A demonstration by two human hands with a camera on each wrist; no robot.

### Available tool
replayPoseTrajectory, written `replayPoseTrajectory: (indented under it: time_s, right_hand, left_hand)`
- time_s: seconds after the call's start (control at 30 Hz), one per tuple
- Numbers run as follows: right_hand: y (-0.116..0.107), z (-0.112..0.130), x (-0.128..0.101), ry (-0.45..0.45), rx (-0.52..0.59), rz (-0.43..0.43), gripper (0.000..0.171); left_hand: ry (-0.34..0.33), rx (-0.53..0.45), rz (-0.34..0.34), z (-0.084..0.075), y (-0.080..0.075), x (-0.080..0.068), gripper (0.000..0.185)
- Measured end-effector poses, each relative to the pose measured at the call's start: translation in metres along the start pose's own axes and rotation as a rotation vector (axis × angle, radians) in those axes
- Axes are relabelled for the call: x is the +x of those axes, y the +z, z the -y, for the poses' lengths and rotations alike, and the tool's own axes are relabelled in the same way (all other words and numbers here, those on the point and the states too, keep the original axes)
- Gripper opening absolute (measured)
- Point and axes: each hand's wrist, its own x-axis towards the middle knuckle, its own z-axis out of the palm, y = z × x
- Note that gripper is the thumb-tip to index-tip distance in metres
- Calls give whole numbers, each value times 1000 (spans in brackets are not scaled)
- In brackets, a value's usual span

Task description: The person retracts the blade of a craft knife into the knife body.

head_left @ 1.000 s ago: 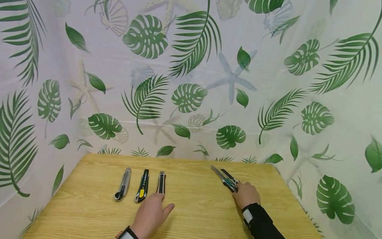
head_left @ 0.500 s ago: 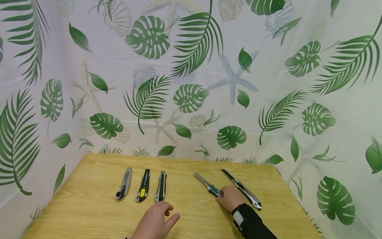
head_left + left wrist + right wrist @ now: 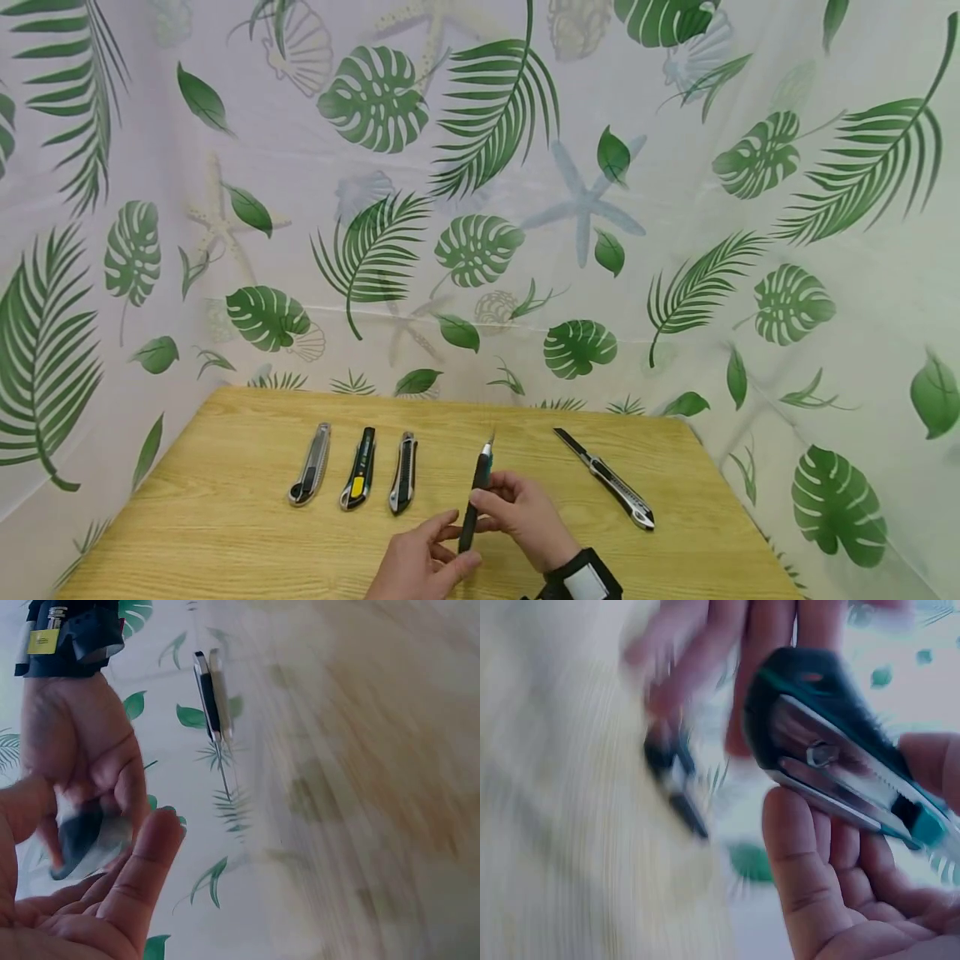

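You hold a teal-and-black utility knife up off the tabletop between both hands, near the front edge and roughly midway across. Your right hand has its fingers curled round the middle of the handle from the right, while your left hand meets the butt end from below, thumb and forefinger closing on it; in the right wrist view the dark, rounded butt of the knife sits just above your left hand's fingers, touching or very nearly so. The knife's long axis runs almost straight away from you, blade end pointing toward the leaf-printed backdrop, butt toward your body, so both hands are on it and neither has to reach. To the left, well apart from the hands, three more knives lie side by side, all pointing away from you: a silver knife, a black-and-yellow knife and a dark knife, the last being nearest your left hand. To the right, a long slim knife lies at a slant on the wood. Nothing stands between your hands and the row.
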Motion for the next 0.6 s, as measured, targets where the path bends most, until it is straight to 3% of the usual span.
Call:
replayPoseTrajectory:
  time_s: [0.07,0.17,0.4,0.6]
  right_hand:
    - [11,5,-4,-14,64,10,49]
    - [21,9,-9,-30,53,-26,57]
    - [25,14,-14,-79,39,-112,58]
    - [27,22,-16,-92,86,-84,58]
  left_hand:
    - [21,-3,-39,-2,2,-1,65]
    - [30,-28,-71,-3,4,-2,48]
    - [-148,-280,-16,2,7,0,28]
    - [-206,-398,46,4,8,2,31]
